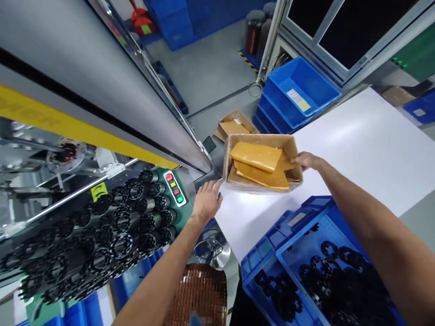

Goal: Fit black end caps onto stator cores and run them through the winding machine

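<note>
A cardboard box with orange-yellow padded envelopes inside sits at the corner of the white table. My right hand grips the box's right edge, its thumb over the rim and the other fingers partly hidden behind the wall. To the left of the box, my left hand is open with fingers stretched out, close to the table's corner and apart from the box. I cannot make out anything held in it.
Many black-ended metal cylinders stand on the machine at left, beside a button panel. Blue bins are stacked behind the table. A blue crate of black parts is in front; a brown woven stool stands below.
</note>
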`<state>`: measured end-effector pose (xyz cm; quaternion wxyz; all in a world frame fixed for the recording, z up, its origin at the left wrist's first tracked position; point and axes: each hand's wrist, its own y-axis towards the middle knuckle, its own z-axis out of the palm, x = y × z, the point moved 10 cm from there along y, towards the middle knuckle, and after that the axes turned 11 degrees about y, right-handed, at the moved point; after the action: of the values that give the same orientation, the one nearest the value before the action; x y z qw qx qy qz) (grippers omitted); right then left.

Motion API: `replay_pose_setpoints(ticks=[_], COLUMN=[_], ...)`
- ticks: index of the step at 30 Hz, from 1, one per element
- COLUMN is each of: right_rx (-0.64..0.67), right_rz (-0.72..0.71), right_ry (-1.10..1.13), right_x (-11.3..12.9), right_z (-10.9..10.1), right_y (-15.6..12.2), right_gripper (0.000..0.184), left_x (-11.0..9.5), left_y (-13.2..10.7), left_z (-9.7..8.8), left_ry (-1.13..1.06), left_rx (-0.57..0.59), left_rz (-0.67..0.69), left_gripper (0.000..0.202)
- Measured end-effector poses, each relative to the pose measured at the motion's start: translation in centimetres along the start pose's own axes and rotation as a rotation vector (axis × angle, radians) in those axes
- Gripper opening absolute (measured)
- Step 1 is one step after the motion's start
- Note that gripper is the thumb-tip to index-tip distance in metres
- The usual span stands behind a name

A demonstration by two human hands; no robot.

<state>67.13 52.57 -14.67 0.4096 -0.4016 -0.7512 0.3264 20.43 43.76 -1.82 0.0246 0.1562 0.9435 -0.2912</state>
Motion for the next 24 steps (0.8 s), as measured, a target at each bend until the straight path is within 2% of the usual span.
replay_pose_setpoints(ticks=[2, 4, 7, 10, 13, 16, 18, 22, 24], right_rx=[-0.046, -0.082, -0.094, -0.084, -0.090, -0.110, -0.120, -0.167, -0.166], right_rz=[0.051, 0.097, 0.163, 0.184, 0.170, 0.133, 0.101, 0.017, -0.036], right_ry=[0.012, 0.038, 0.080, 0.140, 0.211, 0.278, 0.316, 0.289, 0.222], right_x=[-0.2, 0.0, 1.2, 3.8, 7.7, 11.9, 14.0, 15.5, 15.5], right_z=[-0.1, 0.3, 1.8, 3.8, 5.5, 6.5, 6.8, 7.5, 8.4], right_y=[0.6, 1.4, 3.1, 4.8, 6.3, 7.7, 8.4, 8.9, 8.4], right_gripper=[0.037, 0.035, 0.026, 0.029, 0.038, 0.044, 0.055, 0.083, 0.083], left_x=[2.2, 3.2, 3.8, 3.9, 3.8, 3.8, 3.8, 3.8, 3.8], left_y=[-1.2, -2.1, -2.7, -2.7, -2.5, -2.4, -2.4, -2.6, -2.6], left_z=[1.8, 3.7, 5.1, 5.4, 5.2, 5.0, 5.1, 5.3, 5.4], left_ry=[0.022, 0.023, -0.008, -0.043, -0.066, -0.075, -0.077, -0.097, -0.114], left_rx=[0.077, 0.129, 0.124, 0.109, 0.112, 0.114, 0.114, 0.116, 0.116], left_rz=[-0.022, -0.026, -0.051, -0.068, -0.049, -0.030, -0.024, -0.012, -0.006], left_gripper=[0.041, 0.022, 0.021, 0.016, 0.012, 0.012, 0.013, 0.013, 0.012])
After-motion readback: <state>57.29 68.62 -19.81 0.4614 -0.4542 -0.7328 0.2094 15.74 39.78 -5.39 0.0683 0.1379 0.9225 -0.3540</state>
